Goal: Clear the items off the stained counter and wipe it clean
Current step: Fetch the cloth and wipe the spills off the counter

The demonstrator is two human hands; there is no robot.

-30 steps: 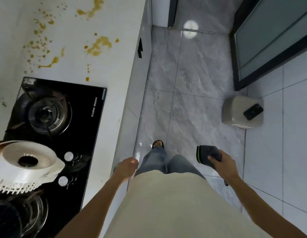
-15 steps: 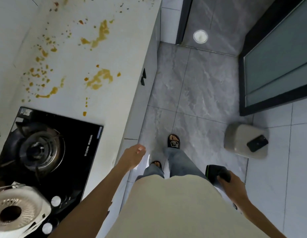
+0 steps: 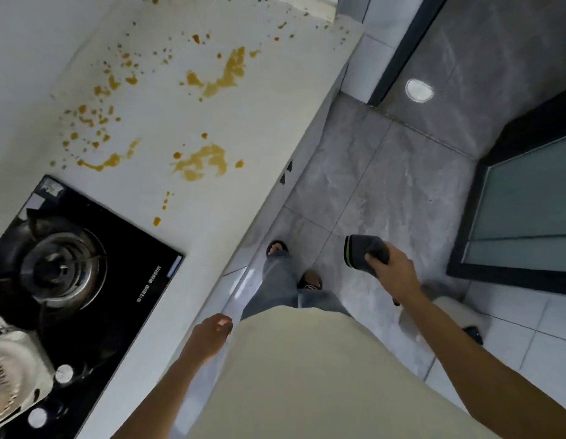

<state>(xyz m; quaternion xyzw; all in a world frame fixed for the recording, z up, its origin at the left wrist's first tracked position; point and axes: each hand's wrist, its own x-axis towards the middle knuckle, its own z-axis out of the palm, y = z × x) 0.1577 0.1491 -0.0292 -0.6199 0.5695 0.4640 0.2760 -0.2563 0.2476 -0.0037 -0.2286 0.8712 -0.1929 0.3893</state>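
Your hands are apart: the right hand grips the dark cloth over the floor right of the desk, the left hand hangs loosely curled, holding nothing, at its edge; the cloth looks soft and light, so bunch it in your palm.

you have one tabletop, marked by two large orange stains and many small spots. one black stove sits on it, showing one burner and two white knobs. one white appliance rests there. you hold one dark cloth. two hands, two sandalled feet.
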